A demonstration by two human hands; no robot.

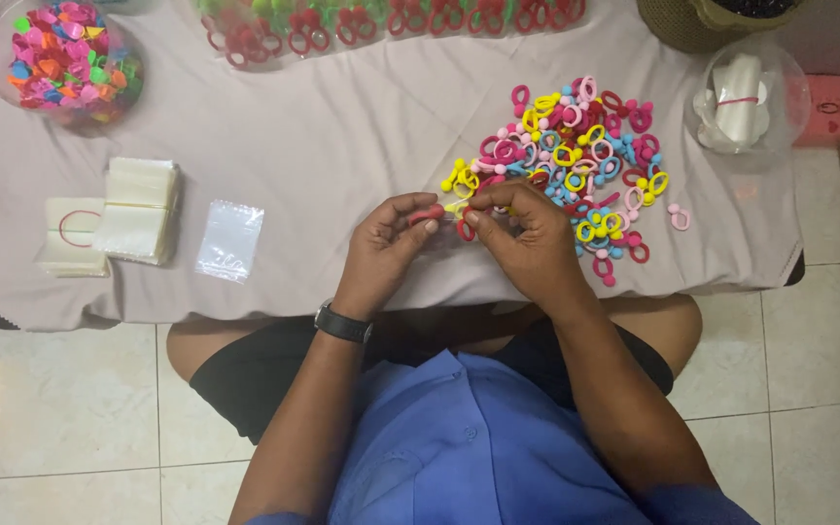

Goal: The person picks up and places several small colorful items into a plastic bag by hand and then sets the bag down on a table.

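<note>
My left hand (388,245) and my right hand (527,233) meet at the near middle of the table. Between their fingertips they pinch a few small hair ties (451,213), red and yellow, possibly with a thin clear bag that I cannot make out well. Just beyond my right hand lies a heap of several loose hair ties (580,160) in pink, yellow, blue and red, each a ring with small balls. A dark watch sits on my left wrist.
A low table under a pale cloth (342,126). At left lie a clear small bag (229,239) and stacks of bags (138,209). A bowl of coloured pieces (62,58) stands far left. Packed red ties (362,24) line the far edge. A clear tub (746,97) sits right.
</note>
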